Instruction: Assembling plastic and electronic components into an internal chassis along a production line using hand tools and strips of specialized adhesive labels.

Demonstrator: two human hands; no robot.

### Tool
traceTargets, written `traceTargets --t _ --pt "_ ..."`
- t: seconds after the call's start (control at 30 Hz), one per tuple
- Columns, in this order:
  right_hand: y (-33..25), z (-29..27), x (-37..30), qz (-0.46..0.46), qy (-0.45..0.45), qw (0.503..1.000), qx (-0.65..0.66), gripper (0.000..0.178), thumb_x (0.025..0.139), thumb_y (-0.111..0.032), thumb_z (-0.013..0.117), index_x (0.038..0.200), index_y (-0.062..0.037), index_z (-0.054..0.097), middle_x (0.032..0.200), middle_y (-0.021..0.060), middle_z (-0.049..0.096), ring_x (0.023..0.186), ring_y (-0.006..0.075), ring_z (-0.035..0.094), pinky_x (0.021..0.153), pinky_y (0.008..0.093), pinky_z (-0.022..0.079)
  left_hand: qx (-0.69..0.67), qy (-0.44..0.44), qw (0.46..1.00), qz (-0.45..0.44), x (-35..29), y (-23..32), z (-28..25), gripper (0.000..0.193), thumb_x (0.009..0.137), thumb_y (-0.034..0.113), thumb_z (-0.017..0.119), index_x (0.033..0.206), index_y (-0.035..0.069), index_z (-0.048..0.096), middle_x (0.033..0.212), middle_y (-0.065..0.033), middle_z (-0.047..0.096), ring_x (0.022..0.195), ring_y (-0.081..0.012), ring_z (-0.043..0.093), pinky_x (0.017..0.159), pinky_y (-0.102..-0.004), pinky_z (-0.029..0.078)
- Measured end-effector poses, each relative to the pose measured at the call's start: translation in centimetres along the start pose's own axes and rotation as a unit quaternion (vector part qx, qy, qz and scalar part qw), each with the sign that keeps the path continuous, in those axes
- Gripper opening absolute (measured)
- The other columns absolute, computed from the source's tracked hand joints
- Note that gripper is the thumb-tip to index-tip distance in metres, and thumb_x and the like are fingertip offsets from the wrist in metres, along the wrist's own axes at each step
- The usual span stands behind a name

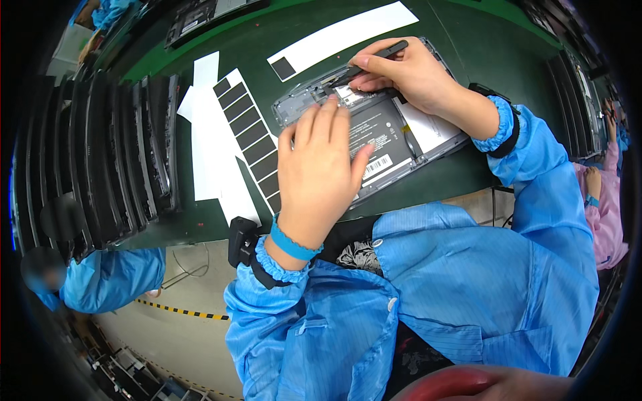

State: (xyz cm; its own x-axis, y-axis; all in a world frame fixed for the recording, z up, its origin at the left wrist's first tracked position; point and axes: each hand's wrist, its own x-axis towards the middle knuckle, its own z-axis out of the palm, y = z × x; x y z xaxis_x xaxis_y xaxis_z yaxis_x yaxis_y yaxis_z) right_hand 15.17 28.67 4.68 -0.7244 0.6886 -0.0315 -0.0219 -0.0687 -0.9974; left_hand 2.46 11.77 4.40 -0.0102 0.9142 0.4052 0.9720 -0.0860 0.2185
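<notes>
An opened laptop base (292, 109) with a grey frame lies on the green table in front of me. Inside it sits a dark battery pack (381, 137) with a printed white label. My right hand (418, 73) is closed around black tweezers (390, 51), their tips down at the board area near the laptop's far edge. Flat over the near-left part of the laptop base rests my left hand (313, 167), fingers stretched out, fingertips close to the tweezer tips. What the tips touch is too small to make out.
Left of the laptop lie a white strip of black rectangular stickers (249, 123) and white paper sheets (206, 147). Beyond it is another white sheet (348, 35) with one black sticker. Dark panels (100, 154) stand in a row at far left, more (576, 107) at right. Other people sit nearby.
</notes>
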Motion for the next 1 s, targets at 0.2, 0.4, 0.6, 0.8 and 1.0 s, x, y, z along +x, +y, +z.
traceTargets --t 0.2,0.4,0.6,0.8,1.0 --pt "0.0 0.2 -0.2 0.004 -0.001 1.0 -0.001 0.023 0.092 -0.014 0.062 0.103 0.0062 0.063 0.091 0.0163 0.068 0.083 0.0196 0.07 0.076 0.0268 0.058 0.017 0.017 1.0 -0.015 -0.5 0.7 1.0 0.048 0.079 0.03 0.067 0.113 -0.002 0.054 0.127 -0.0176 0.054 0.118 -0.0317 0.049 0.097 -0.0439 0.038" --pt "-0.2 0.1 0.0 0.0 -0.006 1.0 0.008 0.022 0.092 -0.013 0.063 0.103 0.006 0.063 0.089 0.0151 0.068 0.082 0.0197 0.07 0.076 0.0267 0.058 0.024 0.004 1.0 -0.005 0.0 0.5 0.8 0.049 0.079 0.03 0.066 0.115 -0.001 0.053 0.13 -0.0191 0.052 0.121 -0.0343 0.046 0.099 -0.0463 0.036" --pt "-0.1 0.0 0.2 0.01 -0.01 1.0 0.004 0.024 0.092 -0.014 0.063 0.104 0.0059 0.063 0.092 0.0143 0.067 0.084 0.0198 0.069 0.076 0.0273 0.058 0.029 -0.011 1.0 -0.003 0.2 0.5 1.0 0.048 0.081 0.028 0.063 0.117 -0.002 0.051 0.132 -0.0209 0.049 0.123 -0.0381 0.043 0.104 -0.0501 0.031" --pt "-0.4 1.0 -0.1 -0.02 0.034 0.999 0.027 0.028 0.091 -0.022 0.064 0.105 0.0034 0.063 0.096 0.0134 0.066 0.087 0.02 0.069 0.075 0.0277 0.057 -0.026 0.005 1.0 -0.009 -0.2 0.2 0.9 0.051 0.081 0.027 0.065 0.119 -0.003 0.049 0.132 -0.0218 0.047 0.122 -0.0404 0.041 0.105 -0.05 0.03" --pt "-3.5 4.2 3.5 -0.052 0.009 0.998 -0.017 0.03 0.089 -0.025 0.067 0.097 0.0037 0.065 0.089 0.0141 0.068 0.077 0.019 0.07 0.068 0.027 0.057 -0.162 0.064 0.971 -0.167 2.2 -6.9 -4.6 0.025 0.088 0.024 0.06 0.101 0.002 0.06 0.107 -0.0158 0.062 0.103 -0.0356 0.057 0.088 -0.0417 0.046"
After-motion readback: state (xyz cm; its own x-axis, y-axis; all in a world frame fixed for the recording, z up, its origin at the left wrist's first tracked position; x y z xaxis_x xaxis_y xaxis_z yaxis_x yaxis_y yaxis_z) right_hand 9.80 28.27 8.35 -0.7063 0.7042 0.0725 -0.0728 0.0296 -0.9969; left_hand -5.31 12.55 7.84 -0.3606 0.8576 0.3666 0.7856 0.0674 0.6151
